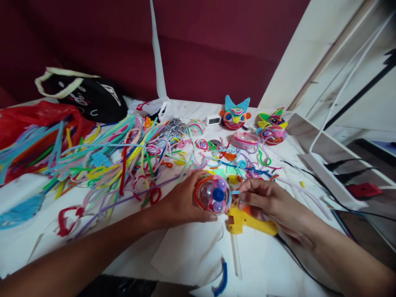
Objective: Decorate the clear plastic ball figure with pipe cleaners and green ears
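My left hand (185, 202) is wrapped round a clear plastic ball (208, 193) trimmed with coloured pipe cleaners. On its right side sit a blue disc (218, 194) and two purple beads on pink pipe cleaner. My right hand (262, 198) pinches a light blue pipe cleaner (236, 192) whose end is at the ball's right edge. Below that hand lies a yellow hot glue gun (253, 225), its cord running off to the lower right. A clear glue stick (236, 253) lies on the table in front of the gun.
Loose pipe cleaners (105, 165) spread over the left and middle of the table. Two decorated balls, one with blue ears (236, 113), stand at the back near a small digital clock (213, 120). At right are a power strip (332, 179) and a phone (359, 231). A black bag (89, 97) rests back left.
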`<action>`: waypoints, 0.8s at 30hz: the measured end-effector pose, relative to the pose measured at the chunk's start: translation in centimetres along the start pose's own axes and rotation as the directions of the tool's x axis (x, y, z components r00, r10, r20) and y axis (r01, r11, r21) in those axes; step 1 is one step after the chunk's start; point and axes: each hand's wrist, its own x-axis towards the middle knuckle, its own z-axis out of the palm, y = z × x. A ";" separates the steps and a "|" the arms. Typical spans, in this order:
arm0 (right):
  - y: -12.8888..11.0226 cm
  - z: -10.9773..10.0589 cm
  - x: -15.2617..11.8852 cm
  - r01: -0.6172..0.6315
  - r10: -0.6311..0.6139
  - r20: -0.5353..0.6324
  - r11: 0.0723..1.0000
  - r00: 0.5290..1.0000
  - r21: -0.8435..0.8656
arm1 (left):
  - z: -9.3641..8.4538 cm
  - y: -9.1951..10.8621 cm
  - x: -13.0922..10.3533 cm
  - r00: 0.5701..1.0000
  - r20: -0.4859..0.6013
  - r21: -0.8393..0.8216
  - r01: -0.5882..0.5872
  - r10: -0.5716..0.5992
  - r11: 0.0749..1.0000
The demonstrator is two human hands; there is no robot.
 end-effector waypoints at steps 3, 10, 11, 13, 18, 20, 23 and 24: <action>0.1 0.0 -0.2 0.013 -0.013 0.010 1.000 1.000 0.007 | 0.2 -0.1 0.0 1.000 -0.001 -0.030 0.014 -0.014 0.999; -0.1 -0.2 -0.1 -0.018 0.020 -0.055 0.999 0.998 0.031 | 0.3 -1.0 0.3 0.999 0.012 0.015 -0.038 0.038 0.999; -0.2 -0.3 -0.1 -0.024 0.026 -0.060 0.999 0.998 0.033 | 0.3 -1.1 0.3 0.999 0.023 0.016 -0.044 0.044 0.999; -0.4 -0.4 -0.1 -0.024 0.026 -0.059 0.999 0.998 0.024 | 0.1 -1.2 0.4 0.996 0.051 0.016 -0.071 0.070 0.997; -1.0 -0.3 -0.1 -0.025 0.027 -0.079 0.999 0.997 0.021 | -0.6 -1.1 0.7 0.988 0.109 0.016 -0.113 0.110 0.993; -1.0 -0.2 -0.1 -0.032 0.034 -0.083 0.999 0.996 0.030 | -1.0 -1.2 0.9 0.986 0.125 -0.020 -0.104 0.106 0.994; -1.0 -0.2 0.0 -0.053 0.057 -0.087 0.998 0.995 0.045 | -1.3 -1.8 1.4 0.979 0.187 -0.159 -0.052 0.082 0.986; -1.0 -0.2 0.0 -0.054 0.058 -0.087 0.997 0.994 0.051 | -1.3 -2.0 1.6 0.974 0.209 -0.202 -0.039 0.082 0.979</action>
